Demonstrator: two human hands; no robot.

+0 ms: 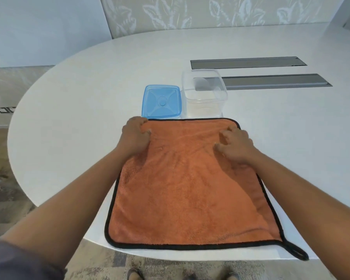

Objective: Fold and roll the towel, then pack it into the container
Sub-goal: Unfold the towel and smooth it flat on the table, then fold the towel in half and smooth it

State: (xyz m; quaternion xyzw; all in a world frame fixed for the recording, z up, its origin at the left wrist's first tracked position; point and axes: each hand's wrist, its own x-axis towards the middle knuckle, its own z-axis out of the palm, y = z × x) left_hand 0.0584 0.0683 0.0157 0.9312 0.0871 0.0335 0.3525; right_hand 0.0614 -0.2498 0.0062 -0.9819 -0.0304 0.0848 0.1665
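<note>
An orange towel (190, 199) with a black hem lies spread flat on the white table (79, 118), reaching the near edge. A black hanging loop (297, 252) sticks out at its near right corner. My left hand (134, 136) grips the far left corner with curled fingers. My right hand (235, 145) sits close to the far right corner, its bent fingers bunching the cloth. Creases run out from both hands. Just beyond the towel's far edge stands a clear square container (205, 102), with nothing in it. Its blue lid (162, 102) lies flat to its left.
Two long grey cable slots (249, 62) (277, 81) are set into the tabletop behind and to the right of the container. The table's rounded edge curves away on the left. The tips of my shoes show on the floor at the bottom.
</note>
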